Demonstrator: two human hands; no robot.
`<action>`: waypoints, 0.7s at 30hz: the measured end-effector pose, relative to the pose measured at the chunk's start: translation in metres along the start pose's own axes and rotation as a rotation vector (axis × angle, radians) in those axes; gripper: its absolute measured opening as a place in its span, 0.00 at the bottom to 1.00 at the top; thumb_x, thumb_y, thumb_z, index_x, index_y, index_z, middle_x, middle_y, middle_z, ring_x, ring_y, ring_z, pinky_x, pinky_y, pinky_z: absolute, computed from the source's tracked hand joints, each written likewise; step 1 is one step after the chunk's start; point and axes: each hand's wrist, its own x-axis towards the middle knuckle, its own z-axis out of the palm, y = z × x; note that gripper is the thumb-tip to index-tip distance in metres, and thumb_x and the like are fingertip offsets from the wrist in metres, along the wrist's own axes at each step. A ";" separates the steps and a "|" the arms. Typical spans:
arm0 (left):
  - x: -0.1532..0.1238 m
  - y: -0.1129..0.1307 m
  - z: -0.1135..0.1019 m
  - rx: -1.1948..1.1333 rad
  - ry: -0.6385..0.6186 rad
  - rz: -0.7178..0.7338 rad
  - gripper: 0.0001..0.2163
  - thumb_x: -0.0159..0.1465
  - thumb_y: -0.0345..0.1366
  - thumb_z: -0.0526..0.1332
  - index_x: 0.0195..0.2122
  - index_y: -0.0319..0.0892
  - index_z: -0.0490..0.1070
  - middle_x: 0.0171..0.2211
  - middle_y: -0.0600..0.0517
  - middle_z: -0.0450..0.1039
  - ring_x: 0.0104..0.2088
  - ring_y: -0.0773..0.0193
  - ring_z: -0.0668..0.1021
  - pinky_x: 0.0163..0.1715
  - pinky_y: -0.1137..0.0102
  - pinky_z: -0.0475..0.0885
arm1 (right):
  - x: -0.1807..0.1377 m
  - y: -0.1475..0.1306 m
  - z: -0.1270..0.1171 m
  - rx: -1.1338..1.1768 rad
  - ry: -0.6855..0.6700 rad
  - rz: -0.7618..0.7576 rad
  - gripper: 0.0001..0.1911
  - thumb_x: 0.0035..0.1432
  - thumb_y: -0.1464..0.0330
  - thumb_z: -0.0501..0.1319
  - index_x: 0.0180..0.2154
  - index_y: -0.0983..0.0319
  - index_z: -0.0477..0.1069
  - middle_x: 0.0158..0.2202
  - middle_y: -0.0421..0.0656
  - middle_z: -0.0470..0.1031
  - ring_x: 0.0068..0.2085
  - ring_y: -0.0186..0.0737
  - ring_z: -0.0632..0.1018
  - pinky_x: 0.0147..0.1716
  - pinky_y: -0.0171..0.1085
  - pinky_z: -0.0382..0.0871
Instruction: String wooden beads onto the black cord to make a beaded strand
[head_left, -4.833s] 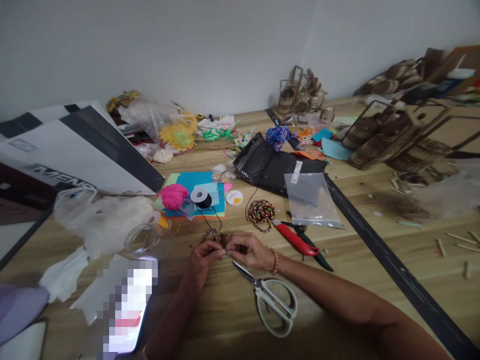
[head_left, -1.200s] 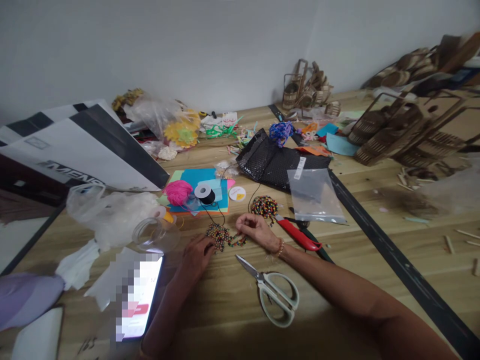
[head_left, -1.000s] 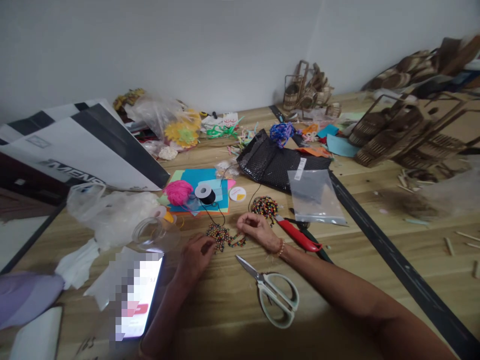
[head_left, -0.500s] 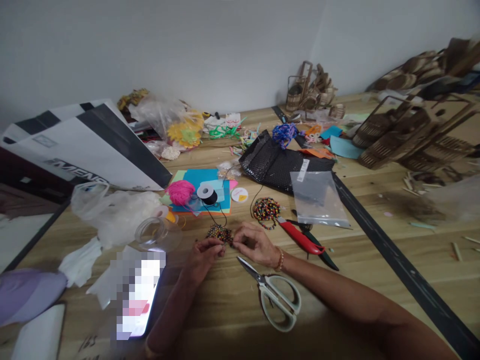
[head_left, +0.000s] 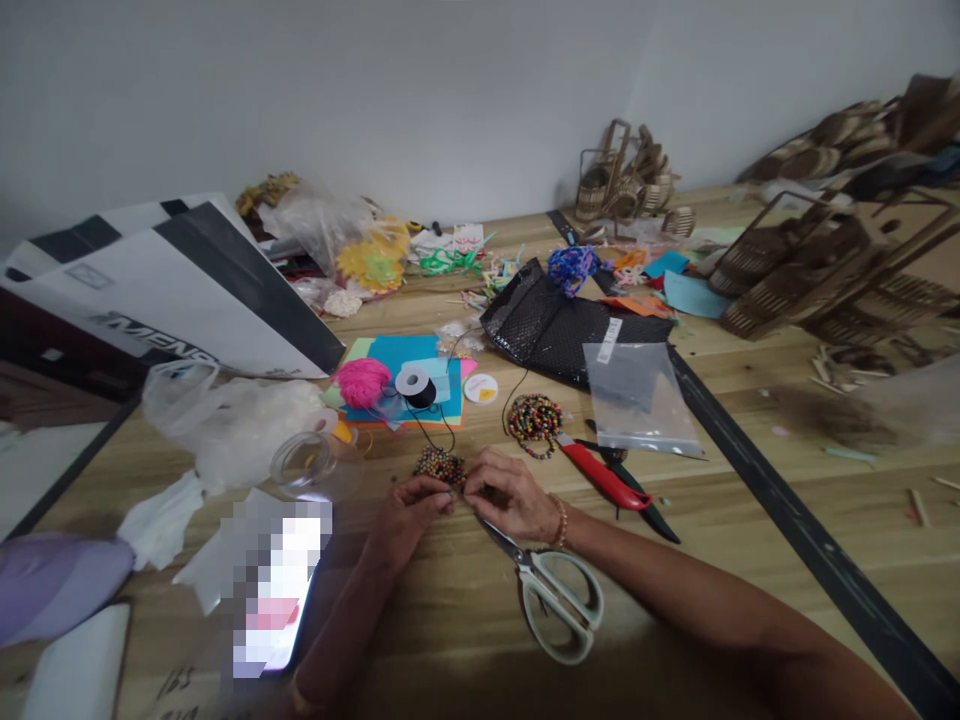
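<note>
Left hand [head_left: 415, 512], right hand [head_left: 511, 497]: both pinched, contents indiscernible; multicoloured beads [head_left: 436, 465], heaped just beyond; scissors [head_left: 525, 566], pale-handled, near.

Scissors [head_left: 555, 594] lie on the surface [head_left: 435, 620]; left of them, a phone [head_left: 289, 575]; behind-left, a bead heap [head_left: 436, 463], then a thread spool [head_left: 417, 388]; straight behind, a bubble mailer [head_left: 555, 335].

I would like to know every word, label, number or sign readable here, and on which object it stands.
"MENS": dark capitals on the white-and-black bag; whether more letters follow is unclear.
"165": handwritten on the wooden tabletop, lower left; writing below it is cut off.
Too small to read: the white label on the black bubble mailer; print on the round white disc.
Pixelated: the smartphone screen.
</note>
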 end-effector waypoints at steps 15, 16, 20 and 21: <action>0.001 -0.004 -0.003 0.096 -0.010 0.028 0.09 0.43 0.36 0.71 0.23 0.39 0.76 0.19 0.54 0.75 0.23 0.67 0.74 0.29 0.70 0.68 | -0.001 0.003 0.001 -0.024 -0.051 -0.005 0.03 0.59 0.71 0.57 0.32 0.61 0.68 0.33 0.46 0.72 0.37 0.40 0.73 0.37 0.38 0.68; 0.001 -0.004 -0.003 0.101 -0.014 0.029 0.09 0.43 0.36 0.71 0.23 0.39 0.76 0.19 0.54 0.75 0.23 0.67 0.74 0.29 0.70 0.68 | -0.002 0.004 0.001 -0.024 -0.052 -0.003 0.03 0.59 0.71 0.57 0.32 0.61 0.68 0.33 0.46 0.72 0.37 0.40 0.73 0.37 0.37 0.68; 0.001 -0.004 -0.003 0.107 -0.011 0.027 0.08 0.43 0.35 0.71 0.23 0.39 0.76 0.19 0.55 0.74 0.22 0.68 0.73 0.29 0.71 0.68 | -0.002 0.004 0.001 -0.025 -0.051 -0.008 0.03 0.59 0.70 0.58 0.32 0.61 0.68 0.33 0.46 0.72 0.36 0.39 0.73 0.36 0.37 0.67; 0.001 -0.003 -0.002 0.111 -0.010 0.025 0.08 0.43 0.35 0.71 0.23 0.39 0.76 0.18 0.55 0.74 0.22 0.68 0.73 0.29 0.71 0.68 | -0.001 0.003 0.001 -0.025 -0.049 -0.013 0.03 0.59 0.71 0.58 0.32 0.61 0.68 0.33 0.46 0.72 0.36 0.39 0.73 0.36 0.37 0.67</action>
